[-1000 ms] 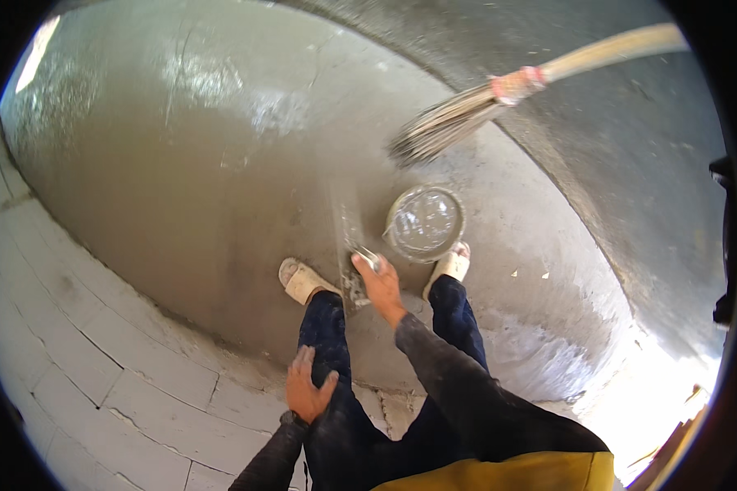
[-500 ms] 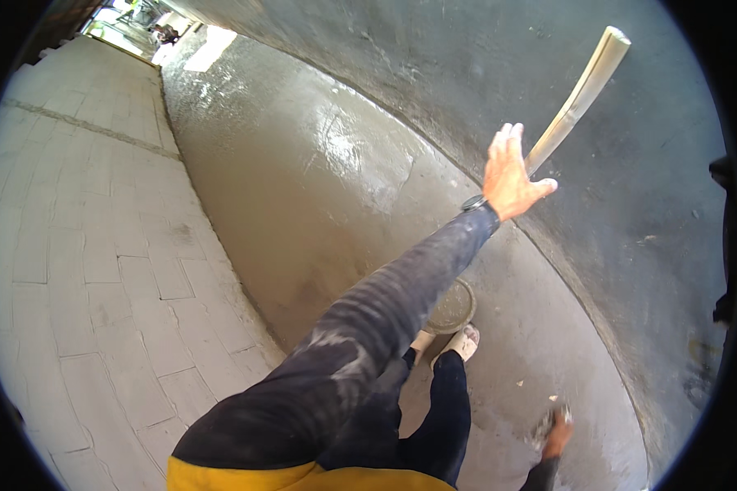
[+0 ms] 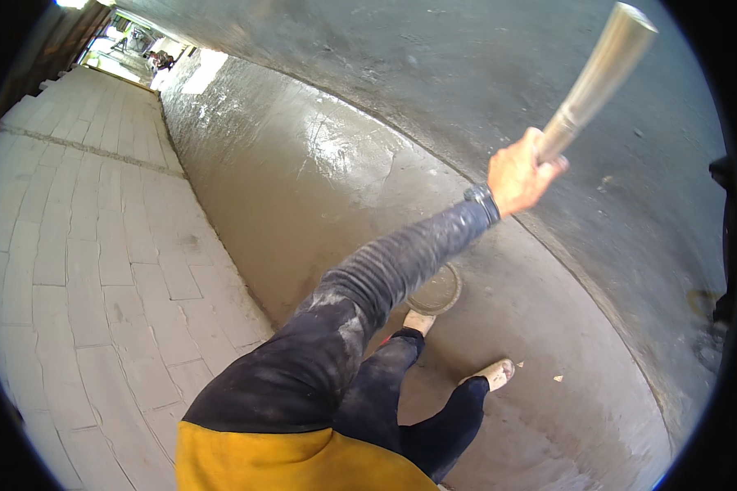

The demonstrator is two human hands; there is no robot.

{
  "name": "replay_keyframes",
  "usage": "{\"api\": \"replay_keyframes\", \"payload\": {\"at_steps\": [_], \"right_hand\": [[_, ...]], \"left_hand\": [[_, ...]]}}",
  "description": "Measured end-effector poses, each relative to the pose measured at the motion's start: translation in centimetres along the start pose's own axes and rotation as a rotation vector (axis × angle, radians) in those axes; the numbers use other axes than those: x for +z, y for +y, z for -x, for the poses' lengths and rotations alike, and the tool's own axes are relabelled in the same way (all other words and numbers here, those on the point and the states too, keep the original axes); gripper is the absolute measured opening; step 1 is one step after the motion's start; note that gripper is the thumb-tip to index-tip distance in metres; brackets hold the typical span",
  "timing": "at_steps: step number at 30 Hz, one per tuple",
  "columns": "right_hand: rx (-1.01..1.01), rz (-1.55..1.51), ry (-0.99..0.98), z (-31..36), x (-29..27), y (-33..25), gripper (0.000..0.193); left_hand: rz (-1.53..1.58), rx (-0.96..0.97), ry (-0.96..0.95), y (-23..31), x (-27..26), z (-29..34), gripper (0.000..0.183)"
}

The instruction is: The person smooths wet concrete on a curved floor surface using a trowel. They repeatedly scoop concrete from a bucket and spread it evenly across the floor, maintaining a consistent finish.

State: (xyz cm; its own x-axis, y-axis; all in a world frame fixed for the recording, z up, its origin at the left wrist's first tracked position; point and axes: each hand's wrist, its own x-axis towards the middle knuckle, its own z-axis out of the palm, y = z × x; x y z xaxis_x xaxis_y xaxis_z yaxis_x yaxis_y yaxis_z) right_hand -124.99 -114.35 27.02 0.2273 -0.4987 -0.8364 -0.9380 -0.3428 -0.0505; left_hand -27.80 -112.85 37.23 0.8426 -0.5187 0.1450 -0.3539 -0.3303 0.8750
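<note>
You're gripping the handle (image 3: 602, 78) in your left hand (image 3: 522, 173). It's pale wood, thick, showing motion-blurred. It's slanting up and right out of your fist, with its blunt top end sitting high in view. Your hand's hiding the lower part.

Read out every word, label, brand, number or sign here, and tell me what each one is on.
There is no readable text.
Wristwatch on the left hand's wrist: too small to tell whether it bears any.
Pale wooden handle, round bucket, dark gray wall: none legible.
</note>
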Motion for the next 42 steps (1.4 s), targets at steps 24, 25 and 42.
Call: {"api": "replay_keyframes", "payload": {"at_steps": [24, 25, 42], "right_hand": [[0.606, -0.626, 0.664, -2.1, -2.2, 11.3, 0.052], [0.628, -0.654, 0.628, -2.4, -2.4, 10.8, 0.051], [0.409, -0.685, 0.462, -5.2, -3.4, 10.0, 0.053]], "left_hand": [[0.087, 0.064, -0.752, 22.5, 60.5, 20.4, 0.067], [0.086, 0.078, -0.757, 23.0, 61.5, 20.4, 0.067], [0.312, -0.03, -0.482, 18.1, 58.8, 26.9, 0.065]]}}
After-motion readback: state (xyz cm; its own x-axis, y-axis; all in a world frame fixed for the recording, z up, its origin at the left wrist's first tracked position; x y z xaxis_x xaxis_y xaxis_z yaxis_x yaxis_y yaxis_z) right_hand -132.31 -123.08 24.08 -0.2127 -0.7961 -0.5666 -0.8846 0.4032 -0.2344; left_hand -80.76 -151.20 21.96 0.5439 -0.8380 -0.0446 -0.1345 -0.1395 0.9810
